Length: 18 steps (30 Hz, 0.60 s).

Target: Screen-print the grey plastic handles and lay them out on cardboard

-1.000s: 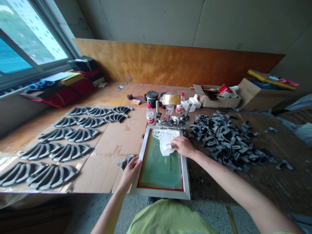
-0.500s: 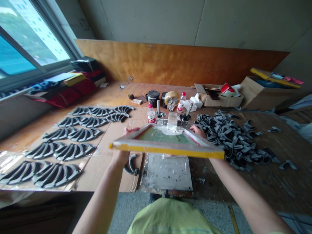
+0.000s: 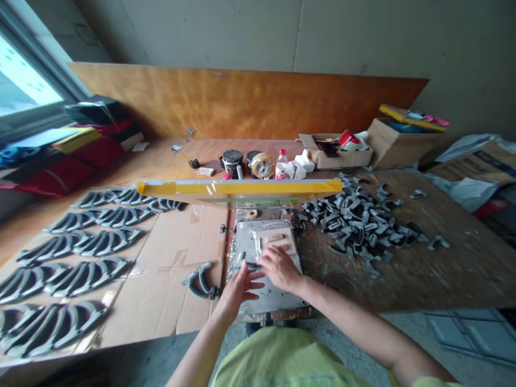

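Note:
Over the metal base plate [image 3: 278, 295] both hands meet at a small dark grey curved plastic piece [image 3: 252, 266], partly covered by fingers. My left hand [image 3: 236, 290] pinches its left end near the thumb, with the other fingers stretched out. At the piece's right end, the fingers of my right hand [image 3: 282, 269] are closed. Behind them a screen-printing frame [image 3: 242, 187] with yellow tape along its edge is tilted up, touched by neither hand. Under the right fingers a pale block with brownish marks [image 3: 278, 236] lies on the plate.
Rows of grey curved pieces [image 3: 92, 274] lie on cardboard at left, with a couple more [image 3: 199, 280] beside the plate. A heap of such pieces [image 3: 358, 215] is at right. Black tubs [image 3: 233, 160], a bottle [image 3: 281, 164] and an open carton [image 3: 338, 156] stand behind.
Both hands have let go of the frame and come down over the plate, onto a grey piece. The frame's front edge has swung up and away. The view has shifted right.

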Each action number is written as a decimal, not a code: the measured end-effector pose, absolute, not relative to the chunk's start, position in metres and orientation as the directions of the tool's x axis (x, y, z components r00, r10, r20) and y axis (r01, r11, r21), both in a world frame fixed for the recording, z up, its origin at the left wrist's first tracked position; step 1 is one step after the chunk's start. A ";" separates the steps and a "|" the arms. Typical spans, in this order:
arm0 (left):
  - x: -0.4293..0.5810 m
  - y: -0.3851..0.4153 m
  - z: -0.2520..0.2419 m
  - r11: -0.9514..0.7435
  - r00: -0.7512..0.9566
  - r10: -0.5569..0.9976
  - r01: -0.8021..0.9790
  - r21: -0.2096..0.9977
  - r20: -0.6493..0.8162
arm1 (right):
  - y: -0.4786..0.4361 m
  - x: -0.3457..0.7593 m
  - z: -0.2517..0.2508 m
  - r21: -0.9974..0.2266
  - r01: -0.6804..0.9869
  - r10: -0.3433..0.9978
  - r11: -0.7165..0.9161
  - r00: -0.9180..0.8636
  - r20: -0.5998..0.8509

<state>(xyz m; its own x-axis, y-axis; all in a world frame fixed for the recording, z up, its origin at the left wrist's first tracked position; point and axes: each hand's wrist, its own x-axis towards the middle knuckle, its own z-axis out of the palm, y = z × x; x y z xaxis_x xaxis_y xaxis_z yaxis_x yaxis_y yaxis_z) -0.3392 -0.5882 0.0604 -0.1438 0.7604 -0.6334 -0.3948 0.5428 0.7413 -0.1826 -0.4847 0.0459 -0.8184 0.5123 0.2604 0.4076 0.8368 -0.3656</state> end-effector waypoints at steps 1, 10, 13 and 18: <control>-0.340 -0.598 0.050 0.540 -0.164 0.747 -0.416 0.732 -0.645 | -0.490 -0.181 0.044 -0.362 0.345 0.450 0.866 -0.854 0.261; -0.490 -0.682 -0.038 0.755 -0.688 0.422 -0.093 0.649 -0.590 | -0.400 -0.020 0.006 0.002 0.987 0.958 0.163 -0.157 -0.240; -0.502 -0.691 -0.055 0.804 -0.618 0.476 0.018 0.595 -0.625 | -0.393 0.001 0.005 -0.003 0.985 0.953 0.174 -0.169 -0.252; -0.505 -0.667 -0.030 0.804 -0.583 0.554 0.192 0.563 -0.594 | -0.389 -0.035 0.031 -0.433 0.878 0.940 0.203 -0.299 -0.166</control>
